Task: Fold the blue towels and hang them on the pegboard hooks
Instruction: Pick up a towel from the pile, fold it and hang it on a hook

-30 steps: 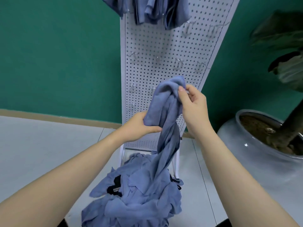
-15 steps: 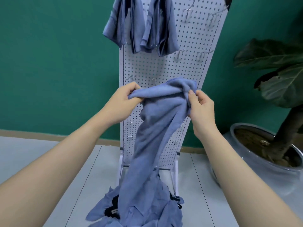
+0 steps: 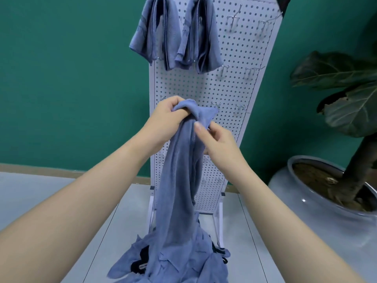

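Observation:
A blue towel (image 3: pixel 179 180) hangs bunched in front of the white pegboard (image 3: pixel 230 127). My left hand (image 3: pixel 167 119) grips its top edge in a fist. Just below and to the right, my right hand (image 3: pixel 216 141) pinches the towel's side between thumb and fingers. The towel's lower end trails down into a pile of blue towels (image 3: pixel 173 260) on the floor. Folded blue towels (image 3: pixel 177 35) hang from hooks at the top of the pegboard. Bare metal hooks (image 3: pixel 233 19) stick out to their right.
The pegboard stands on white legs (image 3: pixel 152 209) against a green wall (image 3: pixel 71 78). A large potted plant (image 3: pixel 330 193) in a glossy grey pot stands at the right. Something black (image 3: pixel 140 264) shows under the towel pile. Pale floor tiles (image 3: pixel 40 186) spread to the left.
The towel was stretched wide between both hands; now the hands have come close together, bunching it. My right hand slid lower down the towel. The view tilted up.

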Demonstrator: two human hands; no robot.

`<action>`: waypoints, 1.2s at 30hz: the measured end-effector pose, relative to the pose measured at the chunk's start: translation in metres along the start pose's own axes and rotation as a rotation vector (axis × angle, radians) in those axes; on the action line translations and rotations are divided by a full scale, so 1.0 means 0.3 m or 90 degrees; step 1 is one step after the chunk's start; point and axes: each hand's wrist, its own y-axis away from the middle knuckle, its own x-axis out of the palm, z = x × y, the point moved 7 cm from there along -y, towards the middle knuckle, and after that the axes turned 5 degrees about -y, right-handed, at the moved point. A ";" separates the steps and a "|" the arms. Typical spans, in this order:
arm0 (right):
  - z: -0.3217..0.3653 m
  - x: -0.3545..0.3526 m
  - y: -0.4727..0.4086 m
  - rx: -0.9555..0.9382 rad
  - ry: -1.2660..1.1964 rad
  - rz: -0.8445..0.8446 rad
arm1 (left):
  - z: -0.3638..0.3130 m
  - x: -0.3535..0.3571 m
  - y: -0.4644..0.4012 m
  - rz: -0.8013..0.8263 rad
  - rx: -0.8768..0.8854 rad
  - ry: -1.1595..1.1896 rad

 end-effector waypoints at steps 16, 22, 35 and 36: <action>0.062 -0.017 -0.121 -0.048 0.095 -0.109 | 0.386 0.122 0.365 0.140 -0.222 0.066; -0.056 -0.013 -0.156 0.085 0.037 -0.081 | 0.404 0.066 0.381 0.028 -0.198 0.117; -0.576 0.163 0.216 0.398 -0.050 0.122 | 0.604 0.037 0.390 0.064 -0.295 0.005; -0.572 0.161 0.210 0.375 -0.042 0.117 | 0.615 0.044 0.396 0.073 -0.301 0.003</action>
